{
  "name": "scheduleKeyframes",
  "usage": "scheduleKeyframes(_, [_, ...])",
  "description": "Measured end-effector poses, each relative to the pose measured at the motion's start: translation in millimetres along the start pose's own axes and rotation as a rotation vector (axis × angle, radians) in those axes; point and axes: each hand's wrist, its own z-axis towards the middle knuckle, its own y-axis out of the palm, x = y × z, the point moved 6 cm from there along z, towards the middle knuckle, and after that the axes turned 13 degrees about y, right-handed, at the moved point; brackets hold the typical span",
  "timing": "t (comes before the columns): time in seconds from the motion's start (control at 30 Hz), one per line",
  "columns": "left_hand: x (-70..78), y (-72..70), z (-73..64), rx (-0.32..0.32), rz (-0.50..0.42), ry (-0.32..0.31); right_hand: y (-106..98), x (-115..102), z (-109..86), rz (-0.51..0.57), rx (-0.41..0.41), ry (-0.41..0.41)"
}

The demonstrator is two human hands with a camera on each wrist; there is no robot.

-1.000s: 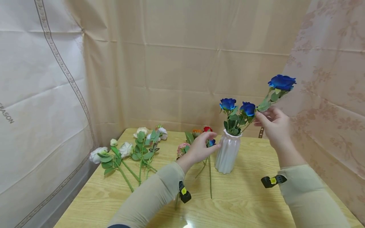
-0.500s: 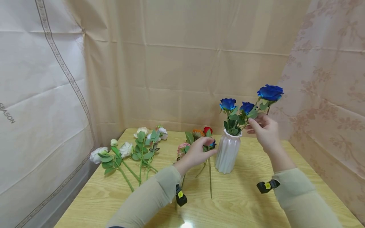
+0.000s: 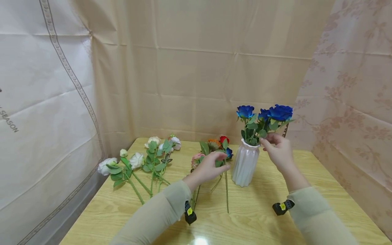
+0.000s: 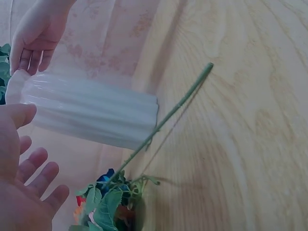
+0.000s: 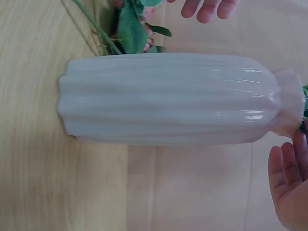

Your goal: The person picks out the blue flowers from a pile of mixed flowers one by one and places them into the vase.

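Observation:
A white fluted vase (image 3: pixel 244 166) stands upright on the table, with blue roses (image 3: pixel 245 111) in its mouth. My right hand (image 3: pixel 280 151) is at the right side of the vase's rim and pinches the stem of the large blue rose (image 3: pixel 280 112), whose bloom leans right above the fingers. In the right wrist view the fingertips of the right hand (image 5: pixel 293 187) reach the rim, and the pinch itself lies out of frame. To the left of the vase, my left hand (image 3: pixel 209 168) hovers apart from it with relaxed fingers and holds nothing; the left wrist view shows the fingers (image 4: pixel 33 166) spread.
Under and behind the left hand lie more flowers: a red rose (image 3: pixel 224 139), an orange flower (image 3: pixel 213 143), a pink flower (image 3: pixel 196 159) and a small blue one (image 3: pixel 229 153). White flowers (image 3: pixel 136 160) with green stems lie on the table's left. Curtains hang behind.
My right hand has moved down and left, lowering the large blue rose toward the vase until its bloom sits beside the others. The left hand has drawn back slightly to the left.

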Motion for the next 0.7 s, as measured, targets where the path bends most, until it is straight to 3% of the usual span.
scheduleKeyframes(0.13, [-3.6,1.9,-1.8,-0.025,0.002,-0.005,2.6,6.7,-2.9,-0.072,0.029,0.003])
scheduleKeyframes(0.47, [-4.2,-0.1,-4.7,-0.019,-0.028,-0.016,2.4,10.0,-6.3,-0.105,0.024,-0.001])
scheduleKeyframes(0.7, [4.6,-4.1,0.3,-0.005,-0.054,0.035,-5.8,2.7,-8.9,-0.150,-0.020,-0.039])
